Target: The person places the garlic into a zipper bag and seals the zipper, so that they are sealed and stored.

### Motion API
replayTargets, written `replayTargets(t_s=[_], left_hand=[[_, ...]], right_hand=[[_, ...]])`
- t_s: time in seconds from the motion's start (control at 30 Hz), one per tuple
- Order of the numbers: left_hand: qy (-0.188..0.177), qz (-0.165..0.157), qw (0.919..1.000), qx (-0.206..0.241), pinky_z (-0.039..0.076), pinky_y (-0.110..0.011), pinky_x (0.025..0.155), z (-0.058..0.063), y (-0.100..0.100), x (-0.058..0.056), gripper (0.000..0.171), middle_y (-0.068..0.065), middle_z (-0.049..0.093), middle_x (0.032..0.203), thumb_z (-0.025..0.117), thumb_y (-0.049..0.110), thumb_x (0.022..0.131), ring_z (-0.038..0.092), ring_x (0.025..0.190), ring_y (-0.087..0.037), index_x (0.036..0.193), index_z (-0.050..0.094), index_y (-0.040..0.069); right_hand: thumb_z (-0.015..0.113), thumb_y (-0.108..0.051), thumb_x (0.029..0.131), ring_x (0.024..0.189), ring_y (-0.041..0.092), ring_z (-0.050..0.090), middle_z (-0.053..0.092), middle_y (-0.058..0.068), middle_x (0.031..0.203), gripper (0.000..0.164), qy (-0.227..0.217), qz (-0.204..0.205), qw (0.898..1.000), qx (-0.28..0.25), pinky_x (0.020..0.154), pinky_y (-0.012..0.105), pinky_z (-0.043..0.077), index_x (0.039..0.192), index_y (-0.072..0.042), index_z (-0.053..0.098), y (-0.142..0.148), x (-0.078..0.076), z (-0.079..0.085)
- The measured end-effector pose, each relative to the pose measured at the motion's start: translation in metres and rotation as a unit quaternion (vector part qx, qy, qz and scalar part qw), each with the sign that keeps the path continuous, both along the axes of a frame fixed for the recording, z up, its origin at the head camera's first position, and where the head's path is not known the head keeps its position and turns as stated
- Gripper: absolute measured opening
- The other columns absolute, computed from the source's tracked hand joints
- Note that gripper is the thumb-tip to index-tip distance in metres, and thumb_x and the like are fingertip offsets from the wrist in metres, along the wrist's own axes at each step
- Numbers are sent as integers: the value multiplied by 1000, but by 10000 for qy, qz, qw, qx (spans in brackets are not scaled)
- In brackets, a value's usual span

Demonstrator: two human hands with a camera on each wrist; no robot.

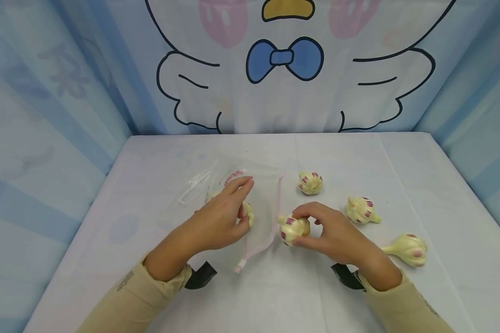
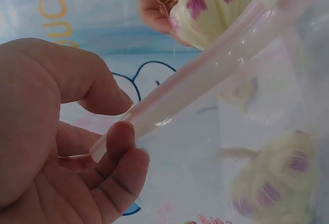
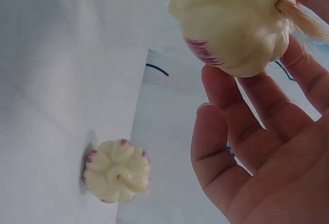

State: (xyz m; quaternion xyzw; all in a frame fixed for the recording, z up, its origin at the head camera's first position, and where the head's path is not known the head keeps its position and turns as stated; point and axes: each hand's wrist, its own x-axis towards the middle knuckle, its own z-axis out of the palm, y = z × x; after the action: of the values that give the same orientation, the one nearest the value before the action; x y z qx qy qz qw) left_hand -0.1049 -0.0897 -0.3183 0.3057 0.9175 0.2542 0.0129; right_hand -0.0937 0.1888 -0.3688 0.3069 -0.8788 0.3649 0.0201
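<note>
A clear zip bag with a pink zip strip lies on the table, its mouth facing right. My left hand is over the bag; in the left wrist view, thumb and fingers pinch the pink strip. A garlic bulb shows through the plastic, partly hidden by the left hand in the head view. My right hand grips another garlic bulb, cream with purple streaks, just right of the bag's mouth. Its rootlets show in the right wrist view.
To the right of the bag, three loose garlic bulbs lie on the white table: one at the back, one behind the right hand, and one beside the right wrist. Printed curtains surround the back and sides.
</note>
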Motion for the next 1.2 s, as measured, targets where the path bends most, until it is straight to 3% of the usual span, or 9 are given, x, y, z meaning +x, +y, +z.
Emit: replayTargets(t_s=[0.27, 0.43, 0.8, 1.2], left_hand=[[99, -65, 9999, 60, 48, -21, 68, 0, -3, -1, 68, -19, 36, 153, 64, 4, 88, 52, 73, -6, 148, 38, -10], [83, -60, 9999, 67, 48, -22, 70, -1, -1, -2, 68, -19, 36, 154, 64, 3, 87, 52, 73, -6, 148, 37, -10], [-55, 32, 10000, 24, 49, -19, 70, -2, 2, 0, 71, -18, 34, 155, 68, 6, 88, 53, 74, -8, 150, 36, -8], [-14, -68, 9999, 90, 49, -19, 66, -1, 4, 2, 69, -18, 35, 155, 67, 3, 86, 52, 74, -8, 149, 39, -8]], right_hand=[[89, -14, 75, 93, 9, 53, 62, -6, 113, 46, 383, -84, 9991, -181, 75, 36, 50, 114, -16, 64, -1, 2, 7], [89, -13, 75, 93, 10, 56, 63, -3, 114, 47, 276, 86, 9989, -367, 75, 31, 53, 115, -13, 64, -4, 2, 9], [86, -17, 78, 101, 17, 62, 62, 1, 113, 45, -341, 229, 9991, -80, 80, 29, 56, 116, -6, 64, -32, -8, -4], [83, -16, 83, 96, 20, 60, 60, 4, 107, 36, 1, 61, 10000, 28, 80, 30, 56, 111, -4, 63, -47, -11, -16]])
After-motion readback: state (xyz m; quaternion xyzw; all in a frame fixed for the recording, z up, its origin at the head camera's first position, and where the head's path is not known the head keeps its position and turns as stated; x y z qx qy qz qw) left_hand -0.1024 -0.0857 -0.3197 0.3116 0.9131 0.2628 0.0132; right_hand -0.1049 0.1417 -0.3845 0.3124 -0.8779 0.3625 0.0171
